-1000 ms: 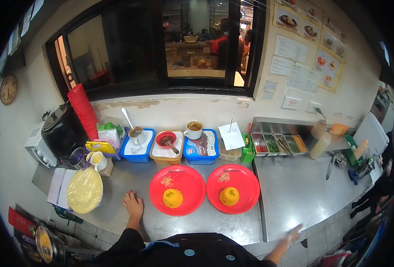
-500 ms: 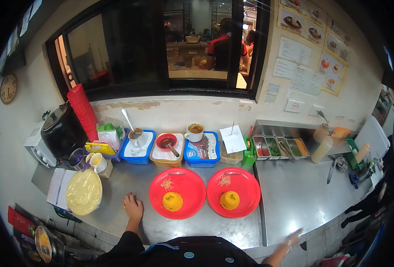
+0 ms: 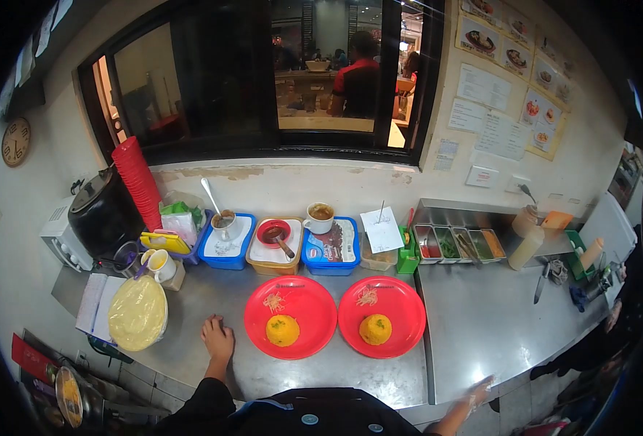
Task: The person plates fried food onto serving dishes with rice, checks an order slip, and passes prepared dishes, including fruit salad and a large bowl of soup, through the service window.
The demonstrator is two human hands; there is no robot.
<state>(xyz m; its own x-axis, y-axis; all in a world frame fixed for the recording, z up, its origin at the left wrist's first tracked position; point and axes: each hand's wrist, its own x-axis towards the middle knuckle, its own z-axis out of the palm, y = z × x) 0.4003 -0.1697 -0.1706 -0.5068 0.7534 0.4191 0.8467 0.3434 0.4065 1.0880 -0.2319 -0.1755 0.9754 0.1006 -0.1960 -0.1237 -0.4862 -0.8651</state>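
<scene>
My left hand (image 3: 218,338) rests on the steel counter (image 3: 187,309), fingers loosely bent and holding nothing. Just to its right is a red plate (image 3: 314,336) with a yellow rice mound (image 3: 283,330) and pale shreds (image 3: 274,301). A second red plate (image 3: 403,341) sits beside it, with a similar rice mound (image 3: 376,329) and shreds (image 3: 367,295). My right hand (image 3: 471,401), in a clear plastic glove, is low at the counter's front edge, away from the plates. Its fingers are blurred, so what they do is unclear.
Along the wall stand tubs (image 3: 225,247), a red bowl (image 3: 273,231), a cup of sauce (image 3: 320,216) and metal topping trays (image 3: 457,243). A wrapped yellow-topped bowl (image 3: 138,312) is at left. A squeeze bottle (image 3: 526,248) and knife (image 3: 541,283) lie right. Another person's hand (image 3: 613,317) shows far right.
My hands and both plates stay nearly in place. The view shifts slightly. At the far right the other person has moved, and beyond the window a person in red and black has shifted.
</scene>
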